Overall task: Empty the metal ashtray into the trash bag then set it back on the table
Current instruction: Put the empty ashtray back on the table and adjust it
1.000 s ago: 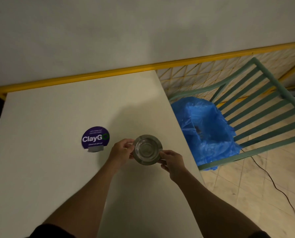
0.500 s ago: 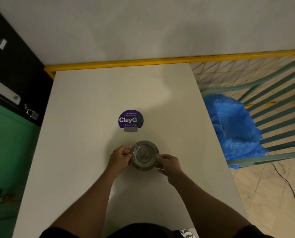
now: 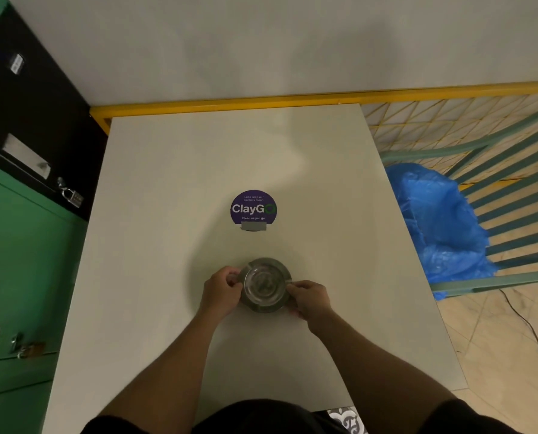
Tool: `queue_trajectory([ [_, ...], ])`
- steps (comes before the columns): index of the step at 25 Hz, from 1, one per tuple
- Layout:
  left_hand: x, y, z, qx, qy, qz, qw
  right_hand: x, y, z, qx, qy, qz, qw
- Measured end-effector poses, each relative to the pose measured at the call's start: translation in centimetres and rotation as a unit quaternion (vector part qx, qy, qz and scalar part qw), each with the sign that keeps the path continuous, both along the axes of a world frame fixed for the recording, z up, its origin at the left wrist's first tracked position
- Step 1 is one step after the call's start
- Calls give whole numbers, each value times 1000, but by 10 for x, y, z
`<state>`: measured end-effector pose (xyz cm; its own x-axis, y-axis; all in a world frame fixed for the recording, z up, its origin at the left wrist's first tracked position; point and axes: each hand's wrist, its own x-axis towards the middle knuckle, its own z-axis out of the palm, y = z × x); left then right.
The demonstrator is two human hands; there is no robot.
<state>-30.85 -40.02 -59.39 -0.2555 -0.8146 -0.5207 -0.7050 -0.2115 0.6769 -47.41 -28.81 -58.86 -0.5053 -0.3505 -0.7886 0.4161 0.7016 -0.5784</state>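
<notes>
A round metal ashtray [image 3: 265, 285] is at the middle of the white table [image 3: 167, 214], bowl up, its inside looking bare. My left hand [image 3: 220, 291] pinches its left rim and my right hand [image 3: 310, 297] pinches its right rim. I cannot tell whether it rests on the tabletop or hovers just above it. The blue trash bag [image 3: 437, 220] sits open beside the table's right edge, on a teal slatted chair [image 3: 512, 195].
A purple round ClayGo sign [image 3: 253, 209] stands just beyond the ashtray. A yellow rail [image 3: 324, 97] runs along the table's far edge. Green lockers with padlocks [image 3: 72, 195] line the left side. A black cable [image 3: 527, 327] lies on the tiled floor at right.
The ashtray, held in both hands, has moved left from near the table's right edge by the bag to the table's middle, in front of the sign. The view has swung left.
</notes>
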Motion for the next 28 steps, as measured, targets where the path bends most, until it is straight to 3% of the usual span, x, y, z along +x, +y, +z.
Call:
queue_trajectory([
  [6,-5,-13,5,-12,-24,-13,1000,11,18,-1,7,-20,-22,1000],
  [10,-2,-15,4,-3,-31,-45,999,16,15,1,14,14,-33,999],
  [24,14,-7,0,100,-52,-60,992,2,-16,10,15,97,19,995],
  [28,7,-25,8,37,-88,-30,995,10,0,12,25,84,-24,996],
])
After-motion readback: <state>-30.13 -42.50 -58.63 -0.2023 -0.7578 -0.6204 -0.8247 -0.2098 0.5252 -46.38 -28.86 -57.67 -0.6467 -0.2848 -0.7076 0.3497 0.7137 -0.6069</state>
